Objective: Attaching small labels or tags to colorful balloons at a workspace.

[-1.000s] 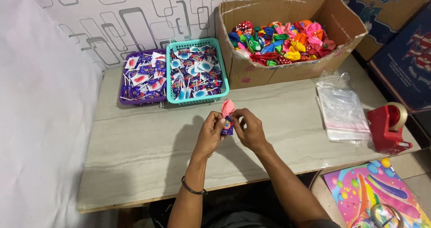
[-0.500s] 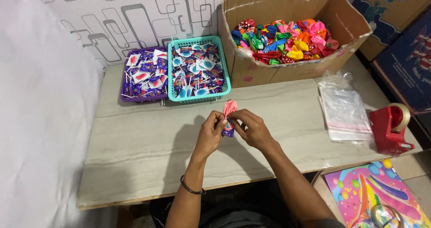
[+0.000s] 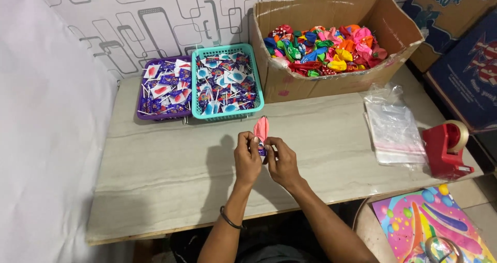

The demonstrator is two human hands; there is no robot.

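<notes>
From the head camera, my left hand (image 3: 247, 159) and right hand (image 3: 282, 162) meet above the middle of the counter (image 3: 155, 175), fingers pressed together, pinching a pink balloon (image 3: 261, 129) and a small purple wrapped piece (image 3: 262, 151) between them. Beyond my hands sit a teal basket (image 3: 226, 80) and a purple basket (image 3: 161, 89) of wrapped lollipops, beside a cardboard box (image 3: 331, 40) of coloured balloons. Clear plastic bags (image 3: 396, 128) and a red tape dispenser (image 3: 446, 150) lie to my right.

table (image 3: 155, 175): pale stone look, smooth and matt under my hands
box (image 3: 331, 81): rough brown cardboard
baskets (image 3: 228, 114): plastic mesh
bags (image 3: 396, 131): clear glossy film
</notes>
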